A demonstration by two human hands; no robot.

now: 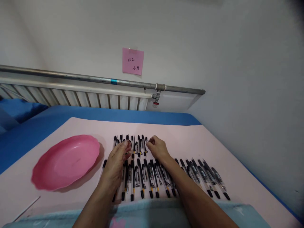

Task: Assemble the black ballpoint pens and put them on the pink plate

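My left hand [118,153] is over the left part of the back row of pen parts [138,145], fingers loosely bent and slightly apart. No held thing shows in it, though its palm is hidden. At the right end of that row, my right hand [157,147] has thumb and fingers pinched on a small black-and-clear pen part [147,139]. Each set there has black caps, clear barrels, dark refills and small metal tips. A longer front row of pen parts [142,179] lies beneath my wrists and is partly covered by my forearms.
A pink scalloped plastic dish [68,161] stands at the left on the pale pink table cover [171,130]. A thin white stick [26,209] lies near the front left. Behind the table are a white radiator [95,98], a metal pipe [133,83] and a red-handled valve [156,103].
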